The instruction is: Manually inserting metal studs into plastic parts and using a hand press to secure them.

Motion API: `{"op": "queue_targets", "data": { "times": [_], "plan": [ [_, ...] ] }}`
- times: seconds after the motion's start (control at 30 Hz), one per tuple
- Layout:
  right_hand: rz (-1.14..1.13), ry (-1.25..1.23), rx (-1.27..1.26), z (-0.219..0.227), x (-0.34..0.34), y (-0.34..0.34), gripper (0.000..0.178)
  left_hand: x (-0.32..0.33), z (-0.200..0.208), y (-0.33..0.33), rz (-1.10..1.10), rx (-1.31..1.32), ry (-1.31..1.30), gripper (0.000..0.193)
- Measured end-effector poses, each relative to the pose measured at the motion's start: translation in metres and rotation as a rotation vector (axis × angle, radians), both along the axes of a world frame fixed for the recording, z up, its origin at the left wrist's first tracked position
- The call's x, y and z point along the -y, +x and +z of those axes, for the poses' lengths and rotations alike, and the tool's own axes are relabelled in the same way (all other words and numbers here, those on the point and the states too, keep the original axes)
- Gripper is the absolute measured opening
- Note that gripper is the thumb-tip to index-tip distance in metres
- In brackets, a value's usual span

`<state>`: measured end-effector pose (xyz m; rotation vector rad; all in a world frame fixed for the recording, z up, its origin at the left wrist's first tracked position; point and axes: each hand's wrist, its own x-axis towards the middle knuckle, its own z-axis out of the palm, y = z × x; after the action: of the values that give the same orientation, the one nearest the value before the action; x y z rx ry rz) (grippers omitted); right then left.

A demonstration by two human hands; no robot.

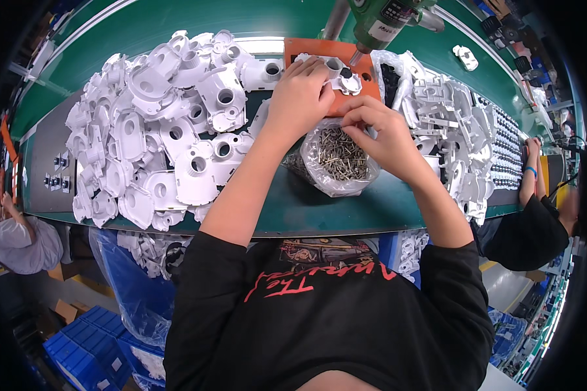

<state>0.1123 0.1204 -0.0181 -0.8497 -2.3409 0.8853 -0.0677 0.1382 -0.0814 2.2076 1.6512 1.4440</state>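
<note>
On an orange fixture plate [304, 45] lies a white plastic housing [351, 84] with a round tube and a black piece on it. My left hand [300, 91] rests over the housing's left side, fingers bent onto it and covering that part. Just in front of the plate stands an open clear plastic bag [336, 188] full of small metal screws [338, 156]. Above the bag's right edge is my right hand [383, 133], thumb and forefinger curled close together. Whatever lies between those fingertips is too small to make out. A green power screwdriver [379, 23] points down over the fixture.
White plastic housings [132, 137] are heaped at left, and more white parts [460, 130] at right. A bag of black pieces [390, 75] stands beside the fixture. Rows of black-and-white parts [506, 146] lie at far right, near another person [525, 225]. Blue crates [85, 348] stand lower left.
</note>
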Motion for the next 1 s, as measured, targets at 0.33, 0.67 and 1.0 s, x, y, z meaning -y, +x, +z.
{"op": "queue_targets", "data": {
  "times": [0.33, 0.67, 1.0],
  "plan": [
    [-0.035, -0.008, 0.024, 0.0018, 0.0001, -0.0017, 0.01, -0.0008, -0.0012, 0.0001, 0.006, 0.003, -0.002, 0.017],
    [-0.045, -0.165, 0.027, 0.0008, -0.0056, -0.0005, 0.013, 0.0001, 0.0004, -0.0005, 0.001, 0.005, 0.015, 0.017],
    [-0.142, -0.247, -0.02, 0.0001, -0.0087, 0.0029, 0.011, 0.0021, 0.0039, 0.0007, -0.011, 0.017, -0.004, 0.017]
  ]
}}
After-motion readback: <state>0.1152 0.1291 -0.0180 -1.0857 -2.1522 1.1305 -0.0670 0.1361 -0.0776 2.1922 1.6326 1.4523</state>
